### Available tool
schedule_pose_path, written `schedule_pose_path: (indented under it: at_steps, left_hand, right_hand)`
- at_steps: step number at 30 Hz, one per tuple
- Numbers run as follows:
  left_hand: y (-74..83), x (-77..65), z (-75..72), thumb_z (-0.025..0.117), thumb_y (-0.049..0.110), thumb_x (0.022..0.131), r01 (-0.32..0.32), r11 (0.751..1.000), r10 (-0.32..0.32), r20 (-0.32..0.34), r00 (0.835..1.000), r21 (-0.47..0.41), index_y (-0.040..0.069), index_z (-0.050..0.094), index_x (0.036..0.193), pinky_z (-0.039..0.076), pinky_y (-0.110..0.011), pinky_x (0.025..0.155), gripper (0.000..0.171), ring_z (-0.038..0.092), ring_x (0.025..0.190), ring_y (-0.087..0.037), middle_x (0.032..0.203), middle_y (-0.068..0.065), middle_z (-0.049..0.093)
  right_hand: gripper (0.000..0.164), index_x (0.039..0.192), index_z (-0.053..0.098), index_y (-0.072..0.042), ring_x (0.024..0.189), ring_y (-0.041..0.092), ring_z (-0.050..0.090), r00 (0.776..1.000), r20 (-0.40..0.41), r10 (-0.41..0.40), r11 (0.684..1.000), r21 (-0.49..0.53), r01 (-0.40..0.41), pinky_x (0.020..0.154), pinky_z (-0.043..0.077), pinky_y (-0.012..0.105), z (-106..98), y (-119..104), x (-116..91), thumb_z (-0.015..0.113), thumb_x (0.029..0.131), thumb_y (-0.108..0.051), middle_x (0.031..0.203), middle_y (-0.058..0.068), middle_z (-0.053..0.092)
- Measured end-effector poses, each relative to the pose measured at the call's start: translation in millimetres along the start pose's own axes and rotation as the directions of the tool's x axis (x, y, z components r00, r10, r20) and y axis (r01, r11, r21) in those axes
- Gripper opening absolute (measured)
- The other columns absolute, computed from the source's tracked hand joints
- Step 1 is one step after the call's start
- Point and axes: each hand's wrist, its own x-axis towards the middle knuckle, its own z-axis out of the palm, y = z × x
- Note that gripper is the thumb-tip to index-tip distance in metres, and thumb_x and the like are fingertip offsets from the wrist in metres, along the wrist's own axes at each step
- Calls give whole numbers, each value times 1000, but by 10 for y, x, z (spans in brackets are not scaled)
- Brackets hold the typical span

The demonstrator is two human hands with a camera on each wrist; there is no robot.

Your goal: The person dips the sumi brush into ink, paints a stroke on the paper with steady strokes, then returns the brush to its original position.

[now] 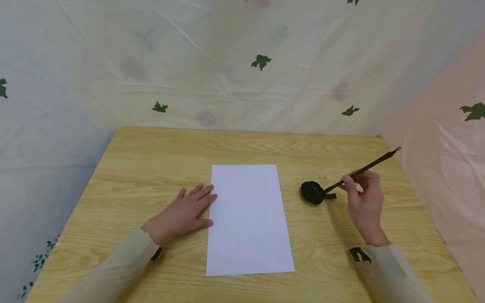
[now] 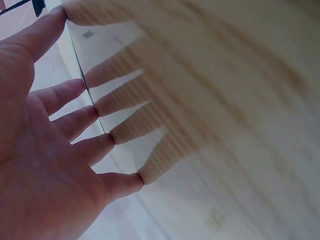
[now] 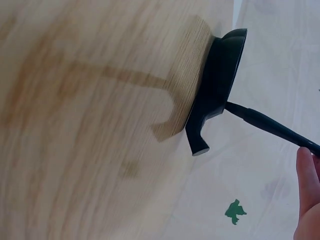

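Note:
My right hand [image 1: 365,206] pinches the dark shaft of a calligraphy brush [image 1: 375,163], which has a small loop at its top end. The brush slants down to the left, and its tip is hidden in a black ink dish [image 1: 311,193] with a short stem. In the right wrist view the dish [image 3: 220,70] stands on the table, the brush [image 3: 272,126] reaching its rim. A white sheet of paper [image 1: 248,219] lies flat between the hands. With fingers spread, my left hand [image 1: 183,214] rests on the table, its fingertips at the paper's left edge.
The wood-grain table [image 1: 151,155] has its far edge against a pale hanging cloth [image 1: 212,63] with green bird shapes. More cloth hangs at both sides. Small faint marks [image 1: 323,179] show on the tabletop behind the dish.

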Motion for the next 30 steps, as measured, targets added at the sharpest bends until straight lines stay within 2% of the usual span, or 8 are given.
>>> schedule_pose_path:
  at_steps: [5, 11, 14, 17, 24, 28, 30]
  left_hand:
    - [1, -1, 8, 71, 44, 97, 5, 1000, -5, -11, 1000, -5, 7, 46, 155, 24, -75, 113, 73, 24, 154, -40, 167, -13, 32]
    - [-2, -2, 26, 71, 45, 98, 0, 1000, 0, -27, 1000, -11, 5, 43, 156, 23, -75, 114, 76, 24, 154, -40, 167, -14, 33]
    - [-3, -5, 31, 71, 44, 98, -9, 1000, 9, -40, 999, -8, 4, 43, 155, 24, -75, 113, 76, 26, 154, -41, 166, -15, 34]
    - [-4, -8, 36, 71, 45, 98, -10, 1000, 10, -42, 999, -6, 3, 44, 154, 24, -75, 112, 75, 26, 154, -41, 166, -15, 33]
    - [3, -2, 21, 70, 44, 98, -7, 1000, 6, -29, 1000, -11, 3, 48, 151, 23, -77, 112, 70, 25, 154, -41, 167, -15, 32]
    - [0, 0, 19, 70, 43, 99, -10, 1000, 10, -28, 1000, -8, 3, 49, 151, 24, -77, 111, 69, 25, 154, -42, 166, -16, 33]
    - [-2, 0, 24, 69, 43, 99, -12, 1000, 12, -28, 1000, -9, 2, 49, 151, 24, -77, 111, 69, 25, 154, -42, 166, -16, 33]
  right_hand:
    - [30, 121, 45, 21, 92, 5, 67, 1000, 0, -14, 1000, -1, 14, 77, 56, 14, -3, -29, 17, 62, 100, 7, 106, -8, 61]
    - [29, 120, 46, 20, 91, 2, 66, 1000, 29, -2, 1000, -18, 2, 77, 56, 14, 18, -24, 13, 61, 96, 15, 107, -10, 59]
    - [30, 120, 47, 19, 91, 0, 65, 1000, 20, -8, 999, -51, 9, 76, 54, 11, 15, -6, 10, 62, 95, 17, 107, -12, 58]
    - [29, 120, 47, 20, 91, 2, 65, 1000, 11, -23, 999, -42, 23, 77, 54, 11, 11, -17, 13, 62, 95, 16, 107, -12, 58]
    - [33, 120, 43, 25, 91, 12, 66, 998, -28, -56, 995, 83, 58, 78, 57, 17, 49, -167, 23, 62, 100, 5, 107, -4, 61]
    - [33, 121, 42, 25, 90, 15, 66, 996, -58, -68, 984, 163, 77, 78, 58, 19, 111, -269, 16, 61, 99, 11, 106, 1, 61]
    - [33, 120, 42, 25, 89, 17, 66, 994, -83, -67, 965, 247, 86, 78, 59, 21, 149, -307, 13, 61, 97, 13, 105, 5, 62]
